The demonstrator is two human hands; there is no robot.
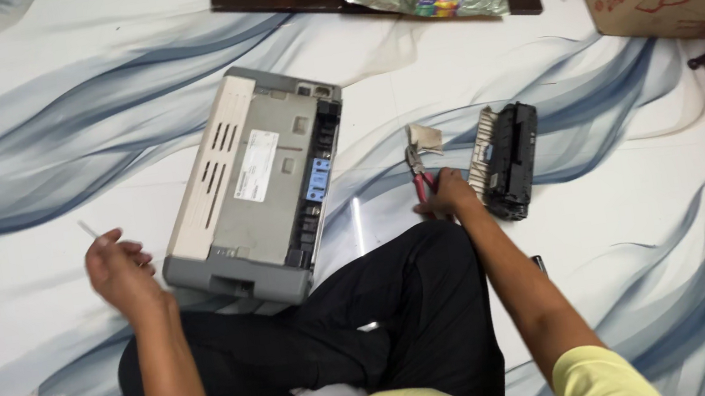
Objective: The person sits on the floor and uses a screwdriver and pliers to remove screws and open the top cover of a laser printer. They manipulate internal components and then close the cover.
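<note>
Right hand (447, 196) grips red-handled pliers (419, 176), long axis toward 12 o'clock; left hand (119, 272) pinches thin white stick (88, 230), printer (254, 187) between them.

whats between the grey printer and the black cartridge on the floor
In the head view, red-handled pliers lie between the printer and the cartridge, with the right hand on their handles.
</note>
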